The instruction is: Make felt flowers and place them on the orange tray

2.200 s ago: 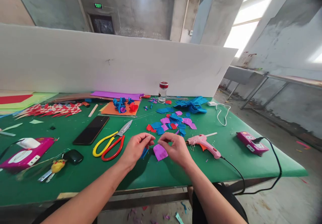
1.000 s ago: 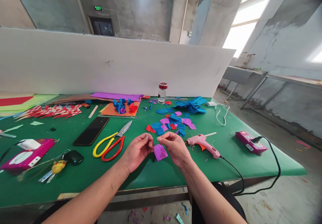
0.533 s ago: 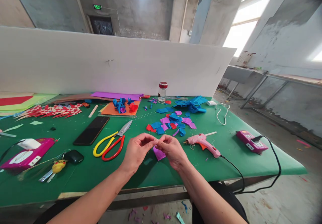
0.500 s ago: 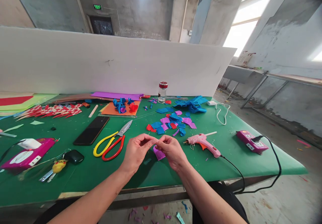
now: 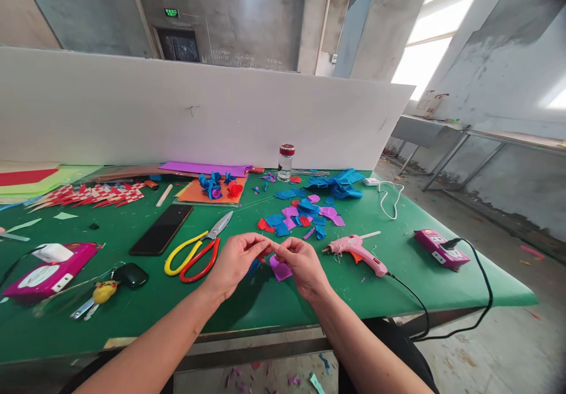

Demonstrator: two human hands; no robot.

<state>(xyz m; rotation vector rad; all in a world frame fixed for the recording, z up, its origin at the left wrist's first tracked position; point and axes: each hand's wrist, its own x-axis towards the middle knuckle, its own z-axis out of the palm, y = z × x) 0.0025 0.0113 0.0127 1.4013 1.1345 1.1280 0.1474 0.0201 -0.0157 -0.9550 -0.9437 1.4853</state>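
Note:
My left hand (image 5: 236,264) and my right hand (image 5: 305,264) meet over the front of the table, thumbs and fingers pinched together. What sits between the fingertips is too small or hidden to make out. Just below them shows a purple piece of crepe paper (image 5: 282,269); I cannot tell whether it hangs from the fingers or lies on the table. A bit of blue (image 5: 253,268) peeks out under my left hand. Scissors (image 5: 200,251) with yellow and red handles lie left of my left hand. To the right of my right hand rests a pink glue gun (image 5: 354,248).
Blue, purple and red paper pieces (image 5: 305,214) are scattered beyond my hands. Paper flowers (image 5: 216,186) sit at the back, with a glass jar (image 5: 285,165) further right. A phone (image 5: 161,229), keys (image 5: 104,292) and power strips (image 5: 442,251) occupy the sides. A white board (image 5: 239,111) stands behind.
My left fingers have shifted slightly and curl more at the pinch. The blue bit beneath my left hand now shows. Other things stay where they were.

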